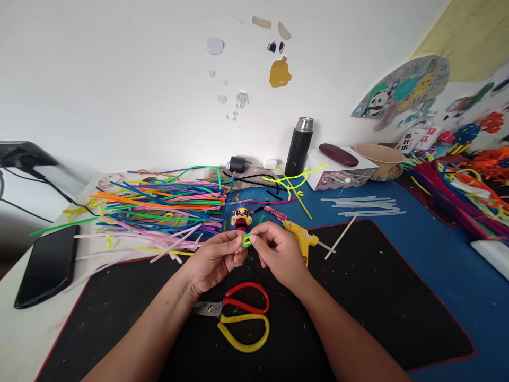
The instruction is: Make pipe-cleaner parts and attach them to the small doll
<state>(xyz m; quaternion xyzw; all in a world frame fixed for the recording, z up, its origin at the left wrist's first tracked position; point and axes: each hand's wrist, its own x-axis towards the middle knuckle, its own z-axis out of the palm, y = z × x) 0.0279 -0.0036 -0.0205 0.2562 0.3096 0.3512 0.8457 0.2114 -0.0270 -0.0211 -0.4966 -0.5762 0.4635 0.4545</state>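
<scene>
Between my two hands is a small green and yellow coil of pipe cleaner, bent into a loop. My left hand pinches its left side between thumb and fingers. On the other side, my right hand grips it with thumb and forefinger. Just behind the hands stands a small colourful figurine, its lower part hidden by them. Scissors with one red and one yellow handle lie on the black mat below my hands. A yellow glue gun rests beyond my right hand.
Many coloured pipe cleaners are heaped at left, near a black phone. At the back stand a black thermos and a white box with a dark case on top. Clear glue sticks and a wooden stick lie at right.
</scene>
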